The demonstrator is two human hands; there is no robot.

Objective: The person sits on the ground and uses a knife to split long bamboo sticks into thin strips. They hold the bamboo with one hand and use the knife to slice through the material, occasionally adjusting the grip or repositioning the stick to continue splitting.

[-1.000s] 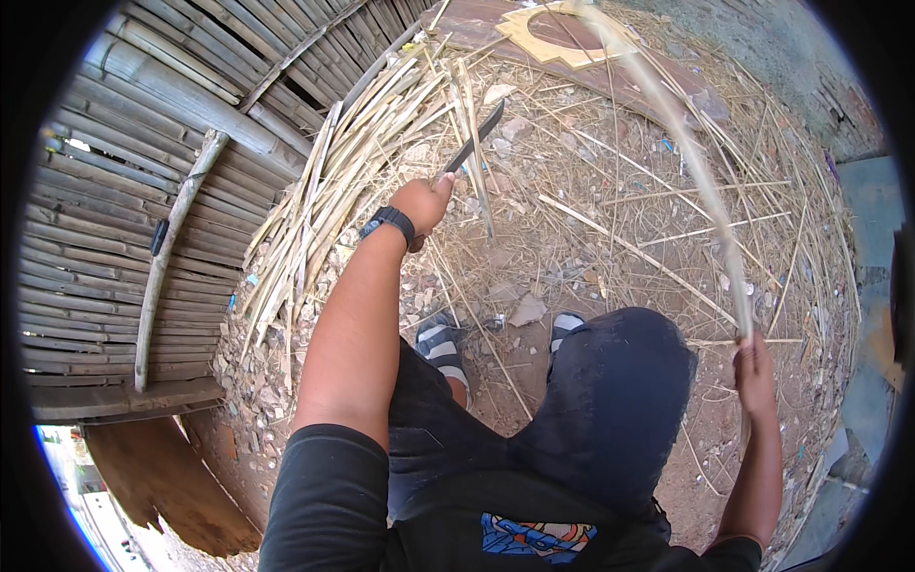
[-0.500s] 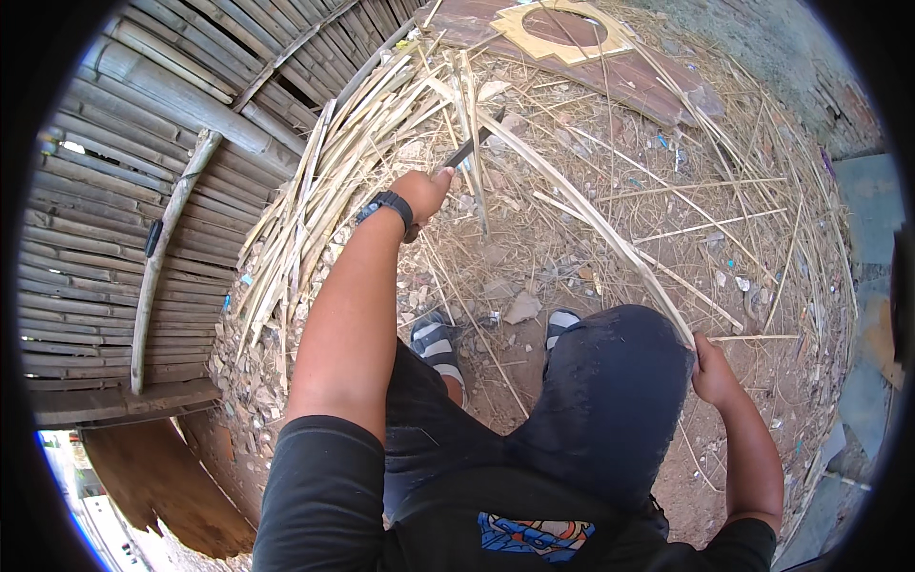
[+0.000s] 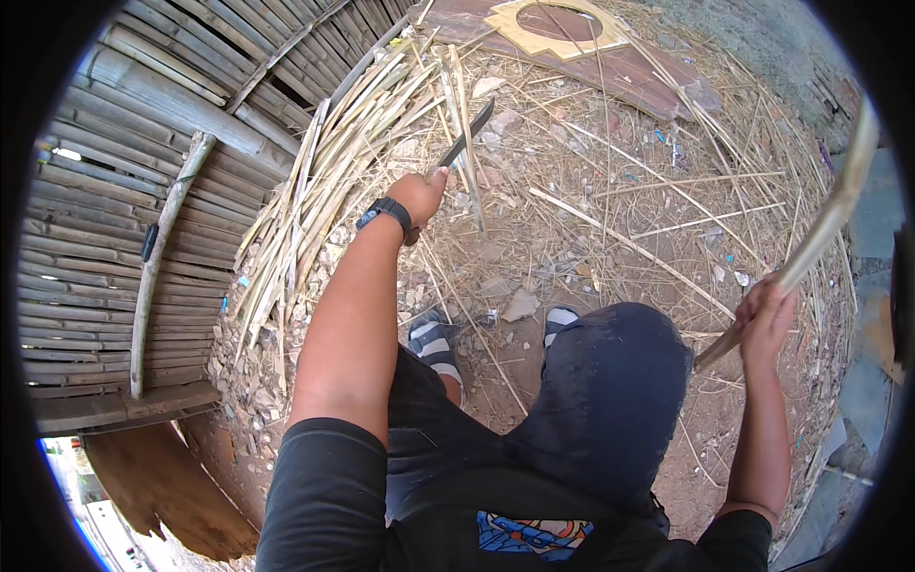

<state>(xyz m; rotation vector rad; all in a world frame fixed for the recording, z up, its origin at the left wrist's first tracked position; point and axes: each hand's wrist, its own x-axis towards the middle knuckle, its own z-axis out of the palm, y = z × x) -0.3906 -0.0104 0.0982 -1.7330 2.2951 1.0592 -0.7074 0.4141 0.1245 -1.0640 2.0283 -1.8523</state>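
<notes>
My left hand (image 3: 416,202), with a dark watch on its wrist, is closed round the handle of a long knife (image 3: 467,137). Its dark, slightly curved blade points forward and right, above the split strips on the ground. Off to the right, my right hand (image 3: 765,313) grips a bamboo strip (image 3: 827,221) that stands tilted. The strip's upper end rises toward the upper right, and its lower end reaches down beside my dark-trousered knee (image 3: 615,396). The knife and this strip are well apart.
A heap of split bamboo strips (image 3: 329,162) lies left of the knife, by a bamboo-slat wall (image 3: 105,248). Thin strips and shavings litter the dirt. A brown board (image 3: 658,91) with a yellow cut-out frame (image 3: 524,36) lies at the far side. A grey wall stands right.
My right hand has moved up and slightly right. The strip it holds has swung from lying toward the knife tip to pointing up at the right. My left hand and the knife barely moved.
</notes>
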